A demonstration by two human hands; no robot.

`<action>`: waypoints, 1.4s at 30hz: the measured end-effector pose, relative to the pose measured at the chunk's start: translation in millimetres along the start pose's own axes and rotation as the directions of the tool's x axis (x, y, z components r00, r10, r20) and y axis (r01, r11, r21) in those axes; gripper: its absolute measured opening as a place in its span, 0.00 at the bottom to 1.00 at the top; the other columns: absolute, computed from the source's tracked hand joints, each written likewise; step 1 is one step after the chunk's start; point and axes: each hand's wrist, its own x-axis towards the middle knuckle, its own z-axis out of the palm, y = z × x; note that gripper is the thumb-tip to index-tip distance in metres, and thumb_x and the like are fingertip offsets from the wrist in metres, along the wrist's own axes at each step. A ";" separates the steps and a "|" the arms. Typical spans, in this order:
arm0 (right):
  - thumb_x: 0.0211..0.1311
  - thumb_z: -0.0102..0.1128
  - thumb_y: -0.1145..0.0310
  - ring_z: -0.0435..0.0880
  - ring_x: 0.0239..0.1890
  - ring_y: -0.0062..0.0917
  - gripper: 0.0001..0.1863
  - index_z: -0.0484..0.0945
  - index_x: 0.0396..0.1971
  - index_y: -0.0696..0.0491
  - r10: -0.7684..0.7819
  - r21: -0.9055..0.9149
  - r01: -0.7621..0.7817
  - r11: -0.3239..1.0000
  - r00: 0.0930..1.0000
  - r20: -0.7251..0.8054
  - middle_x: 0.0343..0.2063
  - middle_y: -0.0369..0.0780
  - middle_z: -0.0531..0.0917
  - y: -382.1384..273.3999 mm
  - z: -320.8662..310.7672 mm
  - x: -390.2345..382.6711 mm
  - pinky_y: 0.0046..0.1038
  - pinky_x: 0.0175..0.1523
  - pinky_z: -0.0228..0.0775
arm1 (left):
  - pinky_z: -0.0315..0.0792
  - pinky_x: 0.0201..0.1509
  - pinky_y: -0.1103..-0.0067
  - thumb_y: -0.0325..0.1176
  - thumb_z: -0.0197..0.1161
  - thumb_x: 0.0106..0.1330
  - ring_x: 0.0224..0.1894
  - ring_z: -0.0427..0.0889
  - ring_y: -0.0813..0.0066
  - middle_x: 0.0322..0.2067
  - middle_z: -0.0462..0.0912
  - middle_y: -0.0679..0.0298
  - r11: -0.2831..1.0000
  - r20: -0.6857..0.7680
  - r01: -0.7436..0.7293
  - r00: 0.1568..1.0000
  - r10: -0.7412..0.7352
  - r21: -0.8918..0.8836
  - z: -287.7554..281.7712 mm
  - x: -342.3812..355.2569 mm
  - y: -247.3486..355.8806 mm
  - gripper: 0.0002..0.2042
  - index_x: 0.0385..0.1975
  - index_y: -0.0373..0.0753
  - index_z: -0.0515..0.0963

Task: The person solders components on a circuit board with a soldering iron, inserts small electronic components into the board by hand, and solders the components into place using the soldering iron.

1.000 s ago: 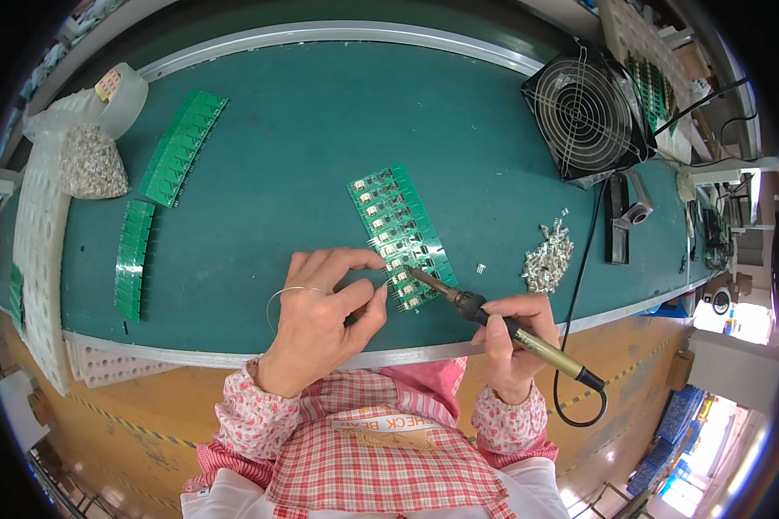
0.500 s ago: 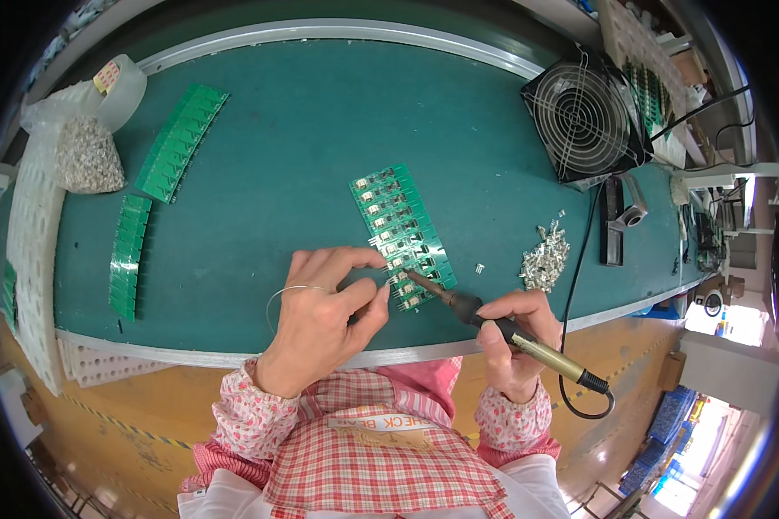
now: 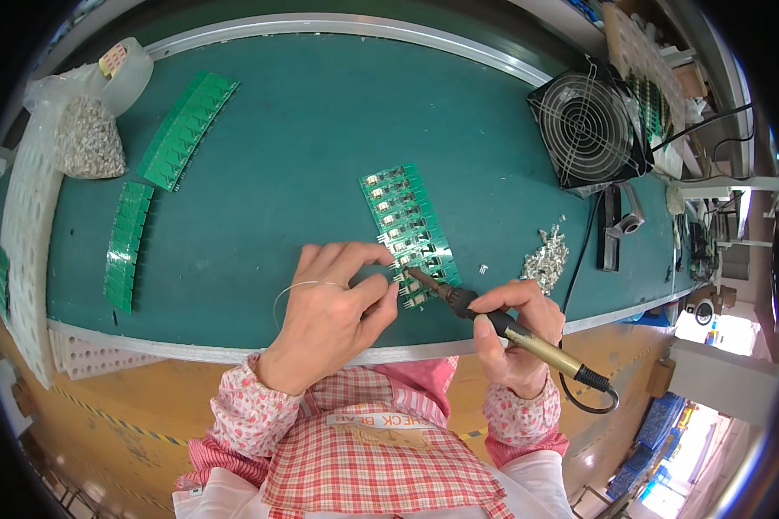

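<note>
My right hand (image 3: 521, 333) grips a soldering iron (image 3: 539, 343) with a black and gold handle. Its tip rests on the lower part of a green circuit board panel (image 3: 407, 216), which carries rows of small white and black parts, with pins along its lower left edge. My left hand (image 3: 331, 298) is closed at that edge, fingertips beside the pins and close to the iron tip. A thin solder wire (image 3: 291, 289) loops over the back of this hand and runs into its fingers; the fingers partly hide its end.
A pile of small white connectors (image 3: 546, 259) lies right of the board, with a stray connector (image 3: 483, 269) nearer it. Beyond are a black fan (image 3: 587, 125) and an iron stand (image 3: 619, 221). Leftward lie more green panels (image 3: 187, 130) and a bag of small parts (image 3: 89, 143).
The board panel and my left hand appear slightly further right in the view. The iron tip stays on the lower part of the board, and both hands keep their hold.
</note>
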 end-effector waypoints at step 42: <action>0.47 0.63 0.71 0.72 0.13 0.22 0.06 0.78 0.23 0.57 -0.026 0.092 0.020 0.996 0.997 0.075 0.17 0.39 0.78 9.4 -6.7 5.5 0.22 0.19 0.63 | 0.62 0.36 0.73 0.26 0.67 0.48 0.31 0.73 0.70 0.37 0.80 0.68 1.000 0.005 -0.002 1.000 0.002 0.021 2.4 0.8 0.1 0.09 0.13 0.37 0.72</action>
